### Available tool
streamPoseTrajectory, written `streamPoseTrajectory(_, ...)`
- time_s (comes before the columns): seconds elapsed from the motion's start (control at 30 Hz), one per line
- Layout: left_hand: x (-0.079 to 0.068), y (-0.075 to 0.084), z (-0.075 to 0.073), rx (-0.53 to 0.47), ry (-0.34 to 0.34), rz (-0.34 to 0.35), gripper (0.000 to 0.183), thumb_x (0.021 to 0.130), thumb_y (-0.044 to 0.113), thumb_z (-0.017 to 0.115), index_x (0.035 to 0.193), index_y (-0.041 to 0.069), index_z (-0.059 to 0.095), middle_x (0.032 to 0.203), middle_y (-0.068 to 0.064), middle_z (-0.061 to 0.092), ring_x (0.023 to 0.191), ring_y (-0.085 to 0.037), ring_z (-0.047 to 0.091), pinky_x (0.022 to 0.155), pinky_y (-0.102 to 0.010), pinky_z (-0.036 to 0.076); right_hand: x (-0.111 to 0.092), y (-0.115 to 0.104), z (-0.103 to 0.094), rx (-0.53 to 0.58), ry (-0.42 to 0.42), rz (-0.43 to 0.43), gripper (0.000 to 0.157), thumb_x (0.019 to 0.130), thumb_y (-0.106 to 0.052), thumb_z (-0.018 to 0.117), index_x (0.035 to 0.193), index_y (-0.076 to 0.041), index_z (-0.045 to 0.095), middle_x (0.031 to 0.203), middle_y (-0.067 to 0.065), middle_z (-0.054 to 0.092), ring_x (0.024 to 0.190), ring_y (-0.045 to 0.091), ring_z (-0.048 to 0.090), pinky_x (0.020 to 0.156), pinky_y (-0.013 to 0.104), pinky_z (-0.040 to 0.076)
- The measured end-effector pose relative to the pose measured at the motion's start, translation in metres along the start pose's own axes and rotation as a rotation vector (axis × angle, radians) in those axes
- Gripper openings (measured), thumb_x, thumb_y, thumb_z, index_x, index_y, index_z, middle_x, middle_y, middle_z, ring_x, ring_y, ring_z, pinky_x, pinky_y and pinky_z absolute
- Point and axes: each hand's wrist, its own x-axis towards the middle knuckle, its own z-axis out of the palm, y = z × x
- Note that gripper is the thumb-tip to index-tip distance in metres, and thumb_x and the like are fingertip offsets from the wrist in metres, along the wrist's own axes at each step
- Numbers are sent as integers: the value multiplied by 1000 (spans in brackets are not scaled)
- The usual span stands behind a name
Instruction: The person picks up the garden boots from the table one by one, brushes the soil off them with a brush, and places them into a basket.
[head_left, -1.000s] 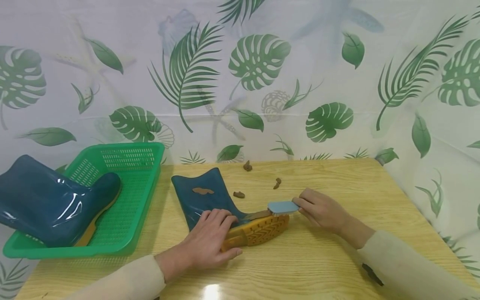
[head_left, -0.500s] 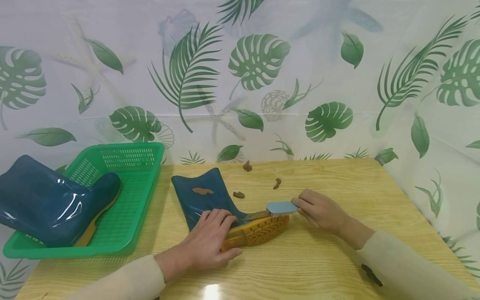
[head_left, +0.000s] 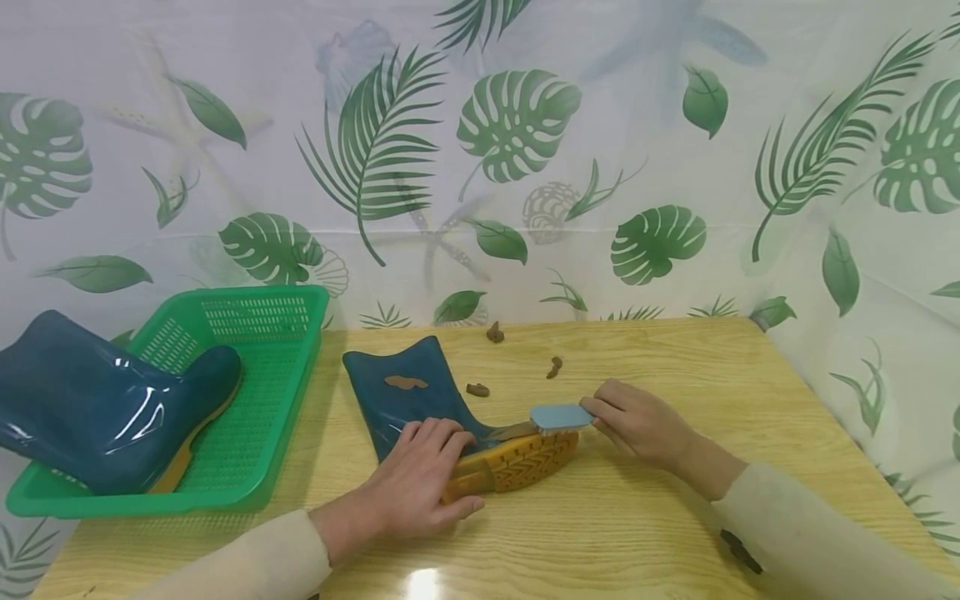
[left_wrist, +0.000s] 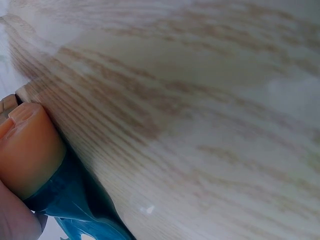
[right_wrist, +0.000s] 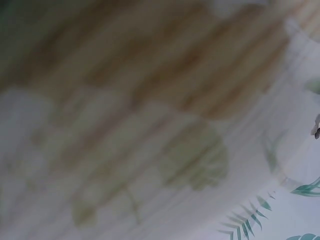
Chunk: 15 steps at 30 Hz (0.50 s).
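A dark blue rain boot (head_left: 393,408) with a yellow-orange sole lies on its side, its toe to the right. My left hand (head_left: 420,479) grips it near the heel, fingers over the upper and thumb by the sole. In the left wrist view the orange heel (left_wrist: 32,152) fills the lower left corner. My right hand (head_left: 637,421) pinches the end of a light blue brush (head_left: 561,417), whose bristles face down at the boot's toe. Brown smears mark the boot's shaft and foot. Neither the right hand nor the brush is clear in the right wrist view.
A green plastic basket (head_left: 288,400) at the left holds a second blue rain boot (head_left: 112,408), which sticks out over its rim. Several small brown lumps, one of them a lump (head_left: 477,389) beside the boot, lie on the wooden table (head_left: 675,350). A leaf-patterned cloth (head_left: 570,150) hangs behind.
The brush and my right hand have slid slightly left along the boot's toe. My left hand and the boot stay where they were.
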Motion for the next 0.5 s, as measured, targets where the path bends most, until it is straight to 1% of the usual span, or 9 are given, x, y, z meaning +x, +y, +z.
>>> streamPoseTrajectory(0.5,-1,1,-1,-1,15,8,65,93,66,52,135,17,50,130,0,50,118,-19,47,98,-44,39,7,-4,2,-3,13,-14,42,110,-26,34,107,1,65,90,4,55,77,13,48,67,26,44)
